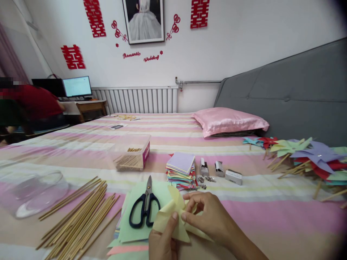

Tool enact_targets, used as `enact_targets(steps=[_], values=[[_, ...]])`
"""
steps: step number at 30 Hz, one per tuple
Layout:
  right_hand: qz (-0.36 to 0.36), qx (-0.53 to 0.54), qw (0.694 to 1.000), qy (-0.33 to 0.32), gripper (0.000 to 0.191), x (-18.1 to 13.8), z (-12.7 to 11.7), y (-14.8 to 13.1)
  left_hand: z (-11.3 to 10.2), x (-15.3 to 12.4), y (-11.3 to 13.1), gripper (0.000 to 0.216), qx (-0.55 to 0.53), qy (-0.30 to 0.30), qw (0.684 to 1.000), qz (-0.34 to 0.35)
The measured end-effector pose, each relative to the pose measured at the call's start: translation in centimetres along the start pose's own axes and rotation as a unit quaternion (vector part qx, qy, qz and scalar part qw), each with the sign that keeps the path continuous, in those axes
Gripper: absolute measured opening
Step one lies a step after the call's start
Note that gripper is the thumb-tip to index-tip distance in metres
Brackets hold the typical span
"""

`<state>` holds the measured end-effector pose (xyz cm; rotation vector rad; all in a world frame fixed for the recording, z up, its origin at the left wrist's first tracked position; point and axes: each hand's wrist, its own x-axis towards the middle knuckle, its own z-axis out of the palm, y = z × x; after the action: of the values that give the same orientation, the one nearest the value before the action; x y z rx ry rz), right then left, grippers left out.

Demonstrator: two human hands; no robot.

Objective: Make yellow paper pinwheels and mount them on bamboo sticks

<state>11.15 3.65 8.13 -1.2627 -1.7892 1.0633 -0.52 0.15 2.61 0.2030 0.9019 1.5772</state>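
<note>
A pale yellow folded paper (173, 216) is held low in the middle of the head view. My left hand (162, 240) pinches its near edge with the thumb on top. My right hand (210, 213) grips the paper's right side, fingers curled over the folded corners. Just left of the paper, blue-handled scissors (145, 207) lie shut on light green sheets (130, 220). Beyond my hands stands a stack of coloured paper squares (181, 169).
A heap of wooden sticks (78, 216) lies at the left, by a clear plastic lid (35, 193). A clear box of sticks (132, 157), small staplers (219, 169), finished pinwheels (306, 155) at right, a pink pillow (230, 121). A person in red sits far left.
</note>
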Motion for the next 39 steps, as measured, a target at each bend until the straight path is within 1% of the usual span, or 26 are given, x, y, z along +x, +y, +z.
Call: enact_targets(steps=[4,11,14,17,19,21,23,28,30,33,36,39], values=[[-0.002,-0.003,1.000,0.001,0.008,0.0,0.0,0.1,-0.2,0.2,-0.1,0.049,0.011,0.003,1.000,0.000],[0.003,-0.012,1.000,-0.007,0.009,0.1,0.1,0.2,-0.1,0.0,-0.1,0.044,0.021,-0.004,1.000,0.010],[0.002,-0.022,1.000,-0.011,0.005,-0.1,0.1,0.2,0.0,-0.1,0.1,0.045,0.022,0.008,1.000,0.012],[0.016,-0.018,1.000,0.006,0.024,-0.2,0.1,0.3,0.1,-0.2,0.3,0.049,0.019,0.019,1.000,0.008],[0.018,-0.006,1.000,0.011,0.036,-0.2,0.1,0.4,0.0,-0.1,0.2,0.050,0.023,0.011,1.000,0.008],[0.024,0.013,1.000,0.003,0.043,-0.1,0.0,0.4,-0.2,0.1,0.0,0.048,0.031,0.001,0.999,0.016],[0.037,0.035,0.999,-0.012,0.048,-0.1,-0.1,0.2,-0.5,0.3,-0.3,0.044,0.048,-0.001,0.998,0.029],[0.044,0.073,0.996,-0.029,0.050,0.0,-0.2,-0.4,-1.0,0.6,-0.8,0.044,0.097,0.011,0.994,0.049],[0.048,0.085,0.995,-0.036,0.050,0.0,-0.2,-0.5,-1.0,0.6,-0.8,0.041,0.111,0.001,0.993,0.051],[0.061,0.127,0.988,-0.066,0.051,0.0,-0.6,-0.2,-1.0,0.4,-0.7,0.037,0.125,-0.036,0.991,0.037],[0.073,0.170,0.976,-0.113,0.051,0.1,-1.7,0.2,-1.1,0.3,-0.6,0.035,0.139,-0.068,0.988,0.015],[0.096,0.174,0.970,-0.141,0.051,0.3,-3.0,0.7,-1.1,0.2,-0.6,0.034,0.145,-0.094,0.985,0.009]])
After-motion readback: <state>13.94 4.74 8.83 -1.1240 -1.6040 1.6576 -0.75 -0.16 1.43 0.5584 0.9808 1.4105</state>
